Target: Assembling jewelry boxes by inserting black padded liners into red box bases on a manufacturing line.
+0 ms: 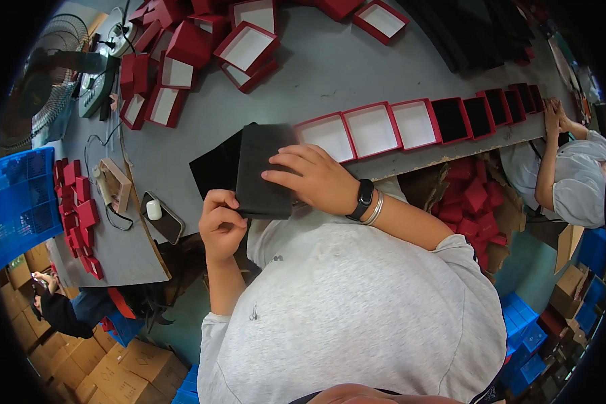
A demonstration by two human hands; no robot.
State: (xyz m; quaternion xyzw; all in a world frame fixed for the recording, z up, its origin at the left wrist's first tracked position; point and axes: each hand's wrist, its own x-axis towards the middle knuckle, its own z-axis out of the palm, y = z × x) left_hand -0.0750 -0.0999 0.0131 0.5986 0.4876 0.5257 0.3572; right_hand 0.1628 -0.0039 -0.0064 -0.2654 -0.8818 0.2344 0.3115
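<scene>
My left hand (221, 222) pinches the near left corner of a black rectangular foam-like pad (266, 192) between thumb and fingers. Across the pad's right part lies my right hand (316, 176), its fingers bent over the top face and its thumb hidden. A second, shinier black piece (217, 163) shows from under the pad's left side; whether it is attached, I cannot tell. Just beyond my right hand begins a row of open red boxes with white insides (370, 131). Farther right in the row, the boxes have black insides (478, 116).
Red boxes (249, 48) lie heaped at the far left of the grey table (303, 74). Black sheets (464, 34) are stacked far right. A phone with an earbud case (156, 210) lies left, near a fan (47, 81). Another person (572, 168) sits at right.
</scene>
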